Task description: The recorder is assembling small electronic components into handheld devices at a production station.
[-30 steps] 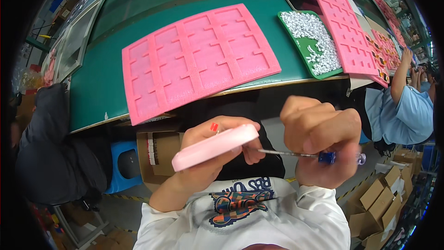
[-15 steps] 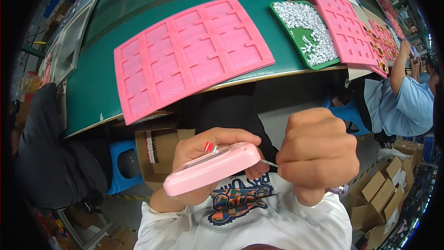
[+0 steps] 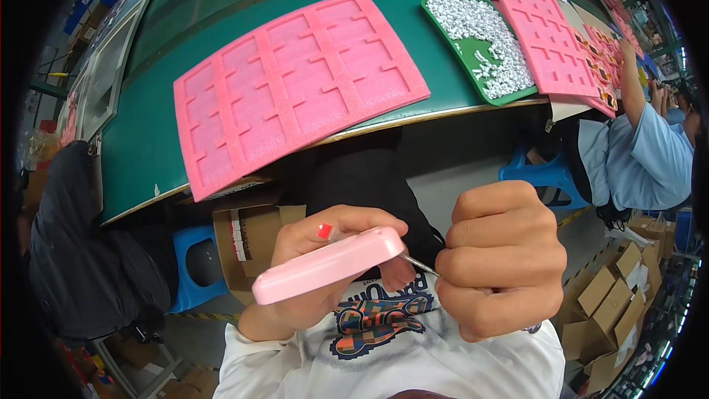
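A pale pink, rounded plastic device (image 3: 329, 267) lies tilted across my left hand (image 3: 299, 310), whose fingers wrap behind and under it. A small red tab (image 3: 325, 231) on clear film sticks up from its far side. My right hand (image 3: 502, 262) is a closed fist around a thin metal rod (image 3: 419, 264); the rod's other end is hidden in the fist. Its exposed tip meets the right end of the device, though whether it goes inside I cannot tell. Both hands are over my lap, in front of the table.
On the green table (image 3: 155, 133) lies a pink foam tray (image 3: 284, 100) with bare recesses. Right of it sit a green tray (image 3: 473, 52) of small white parts and another pink foam tray (image 3: 543, 26). Cardboard boxes (image 3: 602, 310) stand right; a co-worker (image 3: 650, 155) sits beyond.
The device has rolled so its dark face no longer shows, and it sits slightly farther left. My right hand has turned a little, and more of the rod is exposed.
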Motion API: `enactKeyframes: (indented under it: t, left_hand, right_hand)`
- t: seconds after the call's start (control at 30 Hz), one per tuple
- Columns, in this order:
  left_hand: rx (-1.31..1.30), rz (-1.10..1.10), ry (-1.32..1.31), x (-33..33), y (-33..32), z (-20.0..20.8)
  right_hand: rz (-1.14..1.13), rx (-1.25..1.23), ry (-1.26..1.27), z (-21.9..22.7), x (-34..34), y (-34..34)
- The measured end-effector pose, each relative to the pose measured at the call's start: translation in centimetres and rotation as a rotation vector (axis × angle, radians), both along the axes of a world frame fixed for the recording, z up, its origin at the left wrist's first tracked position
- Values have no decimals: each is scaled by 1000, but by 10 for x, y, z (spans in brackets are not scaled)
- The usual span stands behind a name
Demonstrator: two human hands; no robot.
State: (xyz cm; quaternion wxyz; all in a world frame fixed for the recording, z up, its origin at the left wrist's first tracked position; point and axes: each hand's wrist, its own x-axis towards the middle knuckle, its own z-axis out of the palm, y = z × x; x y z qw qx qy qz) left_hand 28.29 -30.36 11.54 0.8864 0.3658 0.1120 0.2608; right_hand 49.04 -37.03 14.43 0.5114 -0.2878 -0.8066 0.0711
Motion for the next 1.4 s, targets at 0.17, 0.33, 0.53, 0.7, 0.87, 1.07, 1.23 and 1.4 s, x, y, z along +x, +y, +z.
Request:
enactKeyframes:
  t: [0.17,0.33,0.53,0.7,0.87,1.07,1.23,1.4]
  left_hand:
    - [40,12,38,-1,1,0]
    - [210,-24,112,-5,19,-14]
    - [1543,222,650,-30,53,-36]
    - [1921,161,853,-6,70,-45]
    - [1975,172,894,-8,82,-66]
    - [1868,197,741,-17,91,-63]
    - [1827,199,711,-15,95,-58]
    - [1675,213,604,-20,102,-59]
  right_hand:
    - [-20,-11,32,-3,-4,0]
    - [-104,-23,187,-14,13,-1]
    - [-748,-390,133,-9,103,-11]
    - [-1206,-422,-78,-46,246,-3]
    - [-1319,-618,-258,-56,263,32]
    - [-1305,-714,-412,-58,278,51]
    - [-1359,-763,-504,-60,286,70]
    - [-1492,-701,-472,-65,289,85]
